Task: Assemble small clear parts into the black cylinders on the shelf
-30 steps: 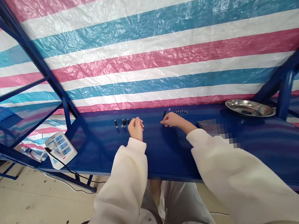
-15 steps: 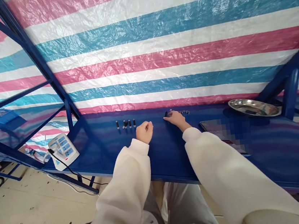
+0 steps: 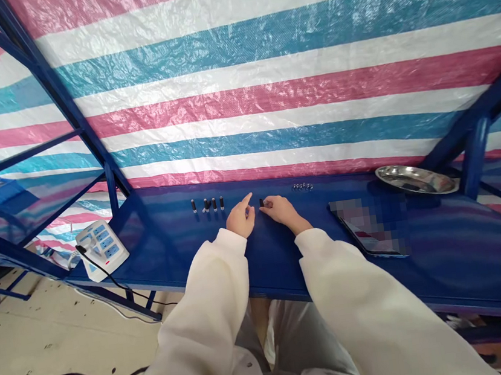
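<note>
My right hand [image 3: 279, 209] is closed on a small black cylinder [image 3: 261, 202], pinched upright between thumb and fingertips over the blue tabletop [image 3: 278, 263]. Just to its left, my left hand [image 3: 241, 218] has the index finger stretched out and the thumb apart, with nothing visible in it. Left of that hand, several black cylinders with silvery lower ends [image 3: 215, 204] stand in a loose row; a small piece beside one of them seems to lie tilted. Behind my right hand, a cluster of small shiny metal parts [image 3: 302, 187] lies near the back edge, too small to name.
A phone or tablet [image 3: 365, 231], partly blurred, lies right of my right forearm. An oval metal tray [image 3: 416, 180] rests at the back right. On the left end is a white power strip [image 3: 103, 249] with a black cable. Blue frame posts [image 3: 111, 189] flank the striped sheet [image 3: 266, 94].
My right hand has moved left from beside the metal parts, bringing the black cylinder near my left hand. My left hand has opened from a curled shape, its index finger now extended.
</note>
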### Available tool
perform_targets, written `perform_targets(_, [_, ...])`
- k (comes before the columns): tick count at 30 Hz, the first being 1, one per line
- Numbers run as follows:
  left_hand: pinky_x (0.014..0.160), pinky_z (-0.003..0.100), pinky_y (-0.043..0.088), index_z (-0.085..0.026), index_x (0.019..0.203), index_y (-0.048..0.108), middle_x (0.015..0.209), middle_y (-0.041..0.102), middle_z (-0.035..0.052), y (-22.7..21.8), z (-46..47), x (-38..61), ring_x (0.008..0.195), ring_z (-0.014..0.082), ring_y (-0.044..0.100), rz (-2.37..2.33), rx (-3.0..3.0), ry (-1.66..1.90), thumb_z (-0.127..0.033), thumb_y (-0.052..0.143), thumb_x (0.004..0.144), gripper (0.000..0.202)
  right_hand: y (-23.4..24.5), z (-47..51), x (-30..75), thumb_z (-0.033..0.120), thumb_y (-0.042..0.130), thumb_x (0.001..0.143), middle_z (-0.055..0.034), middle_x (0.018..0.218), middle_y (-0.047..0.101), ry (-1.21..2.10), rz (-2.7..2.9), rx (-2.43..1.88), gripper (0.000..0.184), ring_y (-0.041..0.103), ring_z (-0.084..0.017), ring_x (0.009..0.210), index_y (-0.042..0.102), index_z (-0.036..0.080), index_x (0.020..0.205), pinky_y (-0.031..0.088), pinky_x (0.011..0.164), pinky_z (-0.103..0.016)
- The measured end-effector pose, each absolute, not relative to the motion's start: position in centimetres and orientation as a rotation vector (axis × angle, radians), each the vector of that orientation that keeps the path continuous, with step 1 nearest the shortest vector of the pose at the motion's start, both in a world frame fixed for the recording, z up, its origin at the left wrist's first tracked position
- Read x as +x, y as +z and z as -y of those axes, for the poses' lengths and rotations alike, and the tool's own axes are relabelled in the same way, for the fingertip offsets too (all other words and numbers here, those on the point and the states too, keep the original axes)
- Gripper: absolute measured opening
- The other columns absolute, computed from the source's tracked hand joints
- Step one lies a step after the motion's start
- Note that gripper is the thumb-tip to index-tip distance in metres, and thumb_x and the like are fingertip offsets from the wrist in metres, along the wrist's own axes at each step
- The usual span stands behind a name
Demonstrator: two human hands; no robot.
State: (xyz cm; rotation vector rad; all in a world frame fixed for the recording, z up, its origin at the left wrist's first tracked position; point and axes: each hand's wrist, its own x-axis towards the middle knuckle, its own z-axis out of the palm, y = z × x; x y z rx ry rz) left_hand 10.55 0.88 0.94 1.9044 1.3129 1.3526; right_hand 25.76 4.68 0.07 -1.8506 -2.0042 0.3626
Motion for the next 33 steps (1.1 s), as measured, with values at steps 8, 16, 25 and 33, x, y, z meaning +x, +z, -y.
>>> perform_targets(8, [0.072, 0.029, 0.048, -0.023, 0.09, 0.069, 0.076, 0.063, 0.0031, 0.0, -1.6, 10.2, 0.062, 0.0137, 0.054, -1.265, 2.079, 1.204, -0.017, 0.063, 0.071, 0.021, 0.5, -2.0, 25.6, 0.023, 0.052, 0.083, -0.0074, 0.086, 0.067, 0.233, 2.214, -1.566, 0.015, 0.06, -0.018, 0.077, 0.065, 0.017, 0.087, 0.04, 0.067, -0.026])
perform_targets(16, [0.064, 0.025, 0.044, -0.02, 0.071, 0.065, 0.068, 0.062, 0.001, 0.5, -1.7, 10.0, 0.056, 0.0112, 0.051, -1.289, 1.747, 1.53, -0.019, 0.068, 0.065, 0.007, 0.0, -2.1, 26.0, 0.028, 0.051, 0.084, -0.0067, 0.094, 0.068, 0.386, 1.993, -1.351, 0.025, 0.061, -0.017, 0.082, 0.067, 0.019, 0.101, 0.045, 0.078, -0.027])
perform_targets(25, [0.059, 0.024, 0.043, -0.02, 0.069, 0.066, 0.072, 0.063, 0.0034, 1.8, -1.2, 10.6, 0.062, 0.0121, 0.054, -1.173, 1.532, 1.715, -0.022, 0.069, 0.065, 0.006, -0.7, -2.5, 26.2, 0.03, 0.049, 0.084, -0.0081, 0.092, 0.068, 0.346, 1.867, -1.441, 0.03, 0.061, -0.017, 0.081, 0.067, 0.017, 0.104, 0.046, 0.081, -0.029])
perform_targets(33, [0.052, 0.021, 0.036, -0.02, 0.067, 0.067, 0.071, 0.063, 0.0022, 2.1, -1.0, 10.5, 0.058, 0.0099, 0.052, -1.212, 1.526, 1.729, -0.026, 0.071, 0.064, 0.008, -0.6, -2.5, 26.0, 0.03, 0.049, 0.085, -0.0079, 0.095, 0.068, 0.356, 1.853, -1.44, 0.03, 0.062, -0.018, 0.084, 0.067, 0.018, 0.105, 0.046, 0.081, -0.029])
